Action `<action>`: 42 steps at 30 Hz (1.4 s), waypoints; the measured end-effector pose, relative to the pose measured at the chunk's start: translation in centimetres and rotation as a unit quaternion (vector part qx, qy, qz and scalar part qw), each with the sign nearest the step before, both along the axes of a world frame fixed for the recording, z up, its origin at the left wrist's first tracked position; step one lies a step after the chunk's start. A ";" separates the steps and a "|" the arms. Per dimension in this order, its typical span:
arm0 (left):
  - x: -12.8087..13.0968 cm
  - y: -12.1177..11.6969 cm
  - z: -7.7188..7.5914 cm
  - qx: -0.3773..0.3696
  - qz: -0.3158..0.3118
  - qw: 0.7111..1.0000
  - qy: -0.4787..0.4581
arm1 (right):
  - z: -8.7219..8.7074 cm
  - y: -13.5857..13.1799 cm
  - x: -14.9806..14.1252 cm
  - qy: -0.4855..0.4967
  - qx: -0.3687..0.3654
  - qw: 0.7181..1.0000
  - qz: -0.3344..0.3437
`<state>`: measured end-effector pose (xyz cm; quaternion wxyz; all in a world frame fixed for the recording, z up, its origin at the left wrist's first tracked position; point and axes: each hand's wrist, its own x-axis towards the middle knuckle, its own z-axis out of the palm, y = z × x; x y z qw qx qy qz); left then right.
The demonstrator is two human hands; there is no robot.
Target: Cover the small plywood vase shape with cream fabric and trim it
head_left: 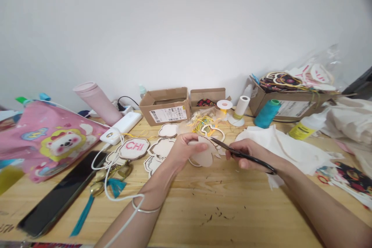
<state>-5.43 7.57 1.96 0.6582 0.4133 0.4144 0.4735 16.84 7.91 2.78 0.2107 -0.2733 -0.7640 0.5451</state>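
Note:
My left hand [183,148] pinches a pale, cloud-shaped wooden cutout [204,154] and holds it just above the wooden table [203,209]. Wrapped around the black scissors [232,150] is my right hand [247,155]; the blades point left and their tip touches the cutout's upper right edge. Below and left of my left hand lie more wooden cutouts [158,151] flat on the table, one of them a plaque with pink letters "CHI" [134,147].
A dark phone [62,195], white cable, bells and a teal ribbon lie at the left, beside a pink bag [49,139]. At the back stand open cardboard boxes [165,106], a pink bottle [97,100], thread spools and a teal cone [267,112]. White fabric [290,147] lies at right.

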 end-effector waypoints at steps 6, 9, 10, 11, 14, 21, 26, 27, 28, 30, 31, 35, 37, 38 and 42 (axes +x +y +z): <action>0.2 -0.1 0.1 -0.002 0.010 1.000 -0.011 | -1.0 0.0 -0.4 0.083 -0.042 0.985 -0.148; 0.2 0.0 0.2 0.008 0.033 0.999 -0.009 | -1.6 0.1 -0.8 0.169 -0.043 0.973 -0.151; 0.2 0.1 0.2 0.012 0.045 0.999 -0.004 | -1.6 0.1 -0.9 0.182 -0.039 0.972 -0.140; 0.2 0.1 0.3 0.016 0.058 0.998 0.001 | -1.5 0.0 -0.9 0.183 -0.033 0.974 -0.129; 0.2 0.2 0.5 0.032 0.087 0.996 0.018 | -0.7 -0.4 -0.6 0.116 0.011 0.988 -0.096; 0.2 0.1 0.6 0.033 0.088 0.995 0.030 | 1.0 -1.0 0.1 -0.067 0.021 0.997 -0.014; 0.1 0.1 0.2 0.020 0.051 0.998 0.032 | 1.1 -1.0 0.0 -0.078 0.014 0.997 -0.015; 0.1 0.1 0.2 0.021 0.047 0.998 0.033 | 1.1 -1.0 -0.1 -0.073 0.010 0.997 -0.015; 0.1 0.1 0.1 0.021 0.044 0.998 0.033 | 1.1 -1.1 -0.2 -0.067 0.006 0.998 -0.015; 0.2 0.1 0.0 0.021 0.038 0.998 0.033 | 1.1 -1.2 -0.5 -0.062 0.004 0.998 -0.018; 0.3 0.0 0.0 0.020 0.036 0.999 0.034 | 1.1 -1.3 -0.7 -0.062 0.005 0.998 -0.021; 0.7 -0.2 0.1 0.017 0.022 0.999 0.043 | 1.1 -1.5 -1.4 -0.047 0.001 0.998 -0.043; 0.9 -0.4 0.2 0.011 0.008 0.999 0.044 | 1.1 -1.5 -1.7 -0.037 -0.006 0.998 -0.053; 1.1 -0.5 0.3 0.006 0.001 0.999 0.044 | 1.0 -1.5 -1.8 -0.034 -0.009 0.998 -0.056; 1.4 -0.7 0.6 0.001 -0.009 0.999 0.043 | 0.8 -1.6 -1.9 -0.024 -0.013 0.998 -0.060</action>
